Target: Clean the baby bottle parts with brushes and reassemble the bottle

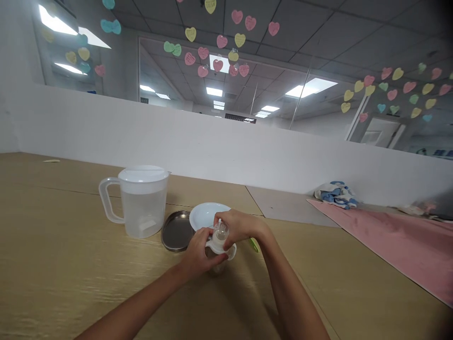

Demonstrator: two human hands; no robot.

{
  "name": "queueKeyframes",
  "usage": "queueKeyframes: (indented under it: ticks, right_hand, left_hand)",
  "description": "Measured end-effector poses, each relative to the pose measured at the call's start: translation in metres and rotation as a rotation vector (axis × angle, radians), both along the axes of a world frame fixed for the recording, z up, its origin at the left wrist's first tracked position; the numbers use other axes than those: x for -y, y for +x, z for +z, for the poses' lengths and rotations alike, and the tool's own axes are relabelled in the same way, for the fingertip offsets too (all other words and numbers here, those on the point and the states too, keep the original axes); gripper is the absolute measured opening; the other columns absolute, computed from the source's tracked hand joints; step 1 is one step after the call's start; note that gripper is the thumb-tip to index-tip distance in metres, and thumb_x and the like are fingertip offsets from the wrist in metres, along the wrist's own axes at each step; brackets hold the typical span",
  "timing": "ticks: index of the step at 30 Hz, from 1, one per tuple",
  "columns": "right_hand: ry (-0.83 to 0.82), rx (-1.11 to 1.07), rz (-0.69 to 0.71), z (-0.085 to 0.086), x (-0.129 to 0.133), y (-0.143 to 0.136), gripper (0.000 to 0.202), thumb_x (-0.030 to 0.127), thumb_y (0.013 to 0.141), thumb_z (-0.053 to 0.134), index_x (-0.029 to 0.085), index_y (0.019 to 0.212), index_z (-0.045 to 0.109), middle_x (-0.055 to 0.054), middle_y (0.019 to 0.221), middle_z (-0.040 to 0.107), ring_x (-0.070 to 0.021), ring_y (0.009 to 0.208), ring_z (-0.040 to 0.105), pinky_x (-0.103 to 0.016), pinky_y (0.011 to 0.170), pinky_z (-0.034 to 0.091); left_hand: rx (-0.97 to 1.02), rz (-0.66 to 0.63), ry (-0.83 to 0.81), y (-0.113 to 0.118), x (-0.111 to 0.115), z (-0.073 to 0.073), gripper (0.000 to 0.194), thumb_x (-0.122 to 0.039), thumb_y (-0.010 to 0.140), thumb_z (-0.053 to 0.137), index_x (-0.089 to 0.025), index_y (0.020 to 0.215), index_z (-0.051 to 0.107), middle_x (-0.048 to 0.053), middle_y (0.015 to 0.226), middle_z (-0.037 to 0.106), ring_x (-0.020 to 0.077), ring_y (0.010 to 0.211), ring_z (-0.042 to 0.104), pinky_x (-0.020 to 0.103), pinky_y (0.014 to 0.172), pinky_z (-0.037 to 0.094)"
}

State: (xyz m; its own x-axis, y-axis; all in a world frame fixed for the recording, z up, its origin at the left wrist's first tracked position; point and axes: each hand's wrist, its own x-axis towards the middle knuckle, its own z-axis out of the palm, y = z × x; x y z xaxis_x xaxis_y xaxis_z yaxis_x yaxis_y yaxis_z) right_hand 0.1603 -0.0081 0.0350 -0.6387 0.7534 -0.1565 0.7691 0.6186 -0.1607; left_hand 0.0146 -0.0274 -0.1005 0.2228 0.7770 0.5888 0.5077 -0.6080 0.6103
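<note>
In the middle of the table a baby bottle (231, 252) stands upright, with a white handled collar and a see-through body partly hidden by my fingers. My left hand (198, 255) is closed around its collar from the left. On top sits a clear cap (221, 228), which the fingers of my right hand (241, 225) grip from the right and above. Just behind my hands are a white bowl (205, 213) and a round dark metal tray (176, 231). Part of a green object (254, 244) shows behind my right wrist.
A translucent lidded pitcher (145, 208) stands to the left, its handle facing left. On the right lie a pink cloth (396, 241) and a crumpled blue-and-white cloth (336, 194). A low white wall (226, 151) with glass above bounds the back of the brown table (88, 274).
</note>
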Motion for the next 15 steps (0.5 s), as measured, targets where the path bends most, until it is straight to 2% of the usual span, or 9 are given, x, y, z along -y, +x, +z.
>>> queueKeyframes:
  ticks: [8, 15]
  right_hand:
    - [-0.092, -0.059, 0.063, -0.0022, -0.0096, 0.0051, 0.053, 0.029, 0.053, 0.073, 0.026, 0.103, 0.056, 0.000, 0.089, 0.060, -0.0165, 0.079, 0.055, -0.022, 0.057, 0.038]
    - [-0.118, -0.073, 0.077, 0.0026, -0.0065, 0.0042, 0.055, 0.039, 0.055, 0.072, 0.026, 0.106, 0.057, 0.001, 0.087, 0.060, -0.0158, 0.078, 0.055, -0.021, 0.055, 0.038]
  left_hand:
    - [-0.032, 0.001, -0.026, -0.0031, -0.0010, 0.0035, 0.047, -0.055, 0.065, 0.063, -0.019, 0.093, 0.051, 0.005, 0.090, 0.060, 0.0227, 0.084, 0.056, 0.037, 0.075, 0.046]
    - [-0.019, -0.020, -0.005, -0.0036, -0.0027, 0.0007, 0.048, -0.052, 0.064, 0.064, -0.018, 0.095, 0.051, 0.006, 0.092, 0.060, 0.0220, 0.085, 0.057, 0.035, 0.075, 0.046]
